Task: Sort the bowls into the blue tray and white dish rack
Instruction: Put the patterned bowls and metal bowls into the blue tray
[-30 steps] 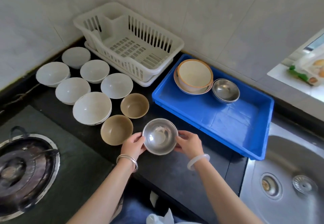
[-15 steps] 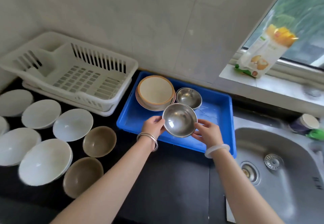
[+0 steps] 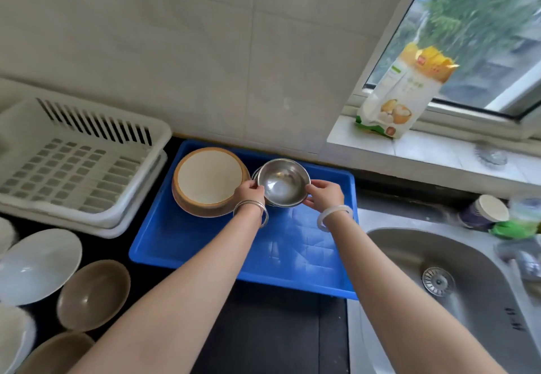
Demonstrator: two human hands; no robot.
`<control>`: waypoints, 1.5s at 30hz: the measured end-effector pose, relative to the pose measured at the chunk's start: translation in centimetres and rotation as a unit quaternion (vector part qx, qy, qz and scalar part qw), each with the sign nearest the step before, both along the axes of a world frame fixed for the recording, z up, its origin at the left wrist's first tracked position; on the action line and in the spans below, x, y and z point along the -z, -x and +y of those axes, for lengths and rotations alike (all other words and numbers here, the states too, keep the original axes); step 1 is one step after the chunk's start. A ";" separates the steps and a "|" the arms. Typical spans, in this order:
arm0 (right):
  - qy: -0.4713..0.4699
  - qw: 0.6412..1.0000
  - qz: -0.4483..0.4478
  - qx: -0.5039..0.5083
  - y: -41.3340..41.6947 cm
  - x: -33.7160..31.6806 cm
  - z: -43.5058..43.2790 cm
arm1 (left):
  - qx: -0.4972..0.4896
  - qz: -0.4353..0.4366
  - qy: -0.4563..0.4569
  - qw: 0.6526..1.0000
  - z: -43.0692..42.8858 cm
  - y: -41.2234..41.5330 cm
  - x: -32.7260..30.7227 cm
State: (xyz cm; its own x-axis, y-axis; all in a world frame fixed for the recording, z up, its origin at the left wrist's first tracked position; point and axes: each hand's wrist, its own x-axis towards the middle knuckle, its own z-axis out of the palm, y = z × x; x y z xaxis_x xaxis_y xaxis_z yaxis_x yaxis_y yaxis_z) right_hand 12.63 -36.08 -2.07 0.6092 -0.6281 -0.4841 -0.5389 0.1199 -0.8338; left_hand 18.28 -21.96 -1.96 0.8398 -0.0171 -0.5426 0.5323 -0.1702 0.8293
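While both hands' fingers (image 3: 254, 187) pinch its rim, the steel bowl (image 3: 282, 183) seemingly nests atop another.

Both hands (image 3: 288, 195) hold steel bowl (image 3: 282, 182) over blue tray (image 3: 292, 245).

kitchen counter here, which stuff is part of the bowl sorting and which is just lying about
Part of the job:
- round steel bowl held by left hand and right hand
- blue plastic tray
- white slatted dish rack
- brown bowls
- white bowls

Lying about:
- yellow-topped food bag
- steel sink

Steel bowl (image 3: 282, 183) upright over blue tray (image 3: 187, 246), white dish rack (image 3: 87, 151) left
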 end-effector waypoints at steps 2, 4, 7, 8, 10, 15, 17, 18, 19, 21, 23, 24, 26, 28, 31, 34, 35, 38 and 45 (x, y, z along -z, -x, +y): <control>0.016 1.000 0.009 -0.006 -1.0 0.5 -0.4 | 0.009 -0.015 -0.034 0.999 -0.5 -0.4 0.2; 0.032 0.999 0.016 -0.017 -1.6 1.0 -0.6 | 0.019 -0.026 -0.065 0.997 -1.0 -0.5 0.5; 0.059 0.997 0.030 -0.035 -2.2 1.6 -0.8 | 0.033 -0.045 -0.119 0.991 -1.6 -0.6 0.9; 0.069 0.996 0.034 -0.040 -2.3 1.7 -0.9 | 0.037 -0.050 -0.134 0.989 -1.8 -0.6 1.0; 0.083 0.994 0.041 -0.051 -2.5 1.9 -0.9 | 0.047 -0.060 -0.162 0.984 -2.0 -0.6 1.2; 0.140 0.985 0.054 -0.091 -2.5 2.5 -0.6 | 0.089 -0.065 -0.227 0.968 -2.5 -0.2 1.4; 0.161 0.981 0.054 -0.099 -2.4 2.7 -0.5 | 0.097 -0.057 -0.238 0.965 -2.6 0.0 1.6; 0.171 0.979 0.052 -0.099 -2.3 2.7 -0.4 | 0.098 -0.054 -0.242 0.964 -2.7 0.2 1.7; 0.176 0.979 0.048 -0.096 -2.3 2.7 -0.4 | 0.096 -0.050 -0.242 0.964 -2.7 0.3 1.8; 0.177 0.979 0.041 -0.092 -2.3 2.7 -0.2 | 0.080 -0.037 -0.225 0.970 -2.7 0.4 1.9; 0.185 0.976 0.044 -0.104 -2.3 2.7 -0.1 | 0.063 -0.032 -0.200 0.977 -2.7 0.6 1.9; 0.189 0.974 0.045 -0.112 -2.3 2.8 0.0 | 0.056 -0.033 -0.189 0.980 -2.7 0.7 1.9; 0.191 0.973 0.041 -0.122 -2.1 2.7 0.0 | 0.050 -0.040 -0.174 0.983 -2.6 0.8 1.9; 0.184 0.974 0.035 -0.124 -1.8 2.6 0.1 | 0.047 -0.051 -0.159 0.985 -2.3 1.0 1.9; 0.172 0.977 0.029 -0.124 -1.1 2.2 0.1 | 0.041 -0.047 -0.121 0.991 -1.7 1.6 1.8; 0.165 0.978 0.029 -0.122 0.0 1.8 0.3 | 0.037 -0.030 -0.066 0.997 -0.7 2.3 1.7; 0.163 0.979 0.028 -0.122 0.5 1.6 0.5 | 0.038 -0.023 -0.050 0.998 -0.2 2.6 1.5; 0.162 0.979 0.021 -0.121 2.2 1.1 1.6 | 0.046 -0.009 -0.012 0.999 1.8 3.7 0.9; 0.095 0.982 -0.027 -0.162 6.6 -0.5 7.4 | 0.023 -0.062 -0.033 0.997 8.8 7.7 -0.3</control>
State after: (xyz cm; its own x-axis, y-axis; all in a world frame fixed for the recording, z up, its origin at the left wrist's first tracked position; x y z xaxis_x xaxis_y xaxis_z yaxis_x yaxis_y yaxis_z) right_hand 6.03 -28.66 -1.55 0.8137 -0.4724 -0.3386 -0.4776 -0.2113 -0.8528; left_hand 10.59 -13.16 -1.69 0.9001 -0.0252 -0.4350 0.4158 -0.2489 0.8748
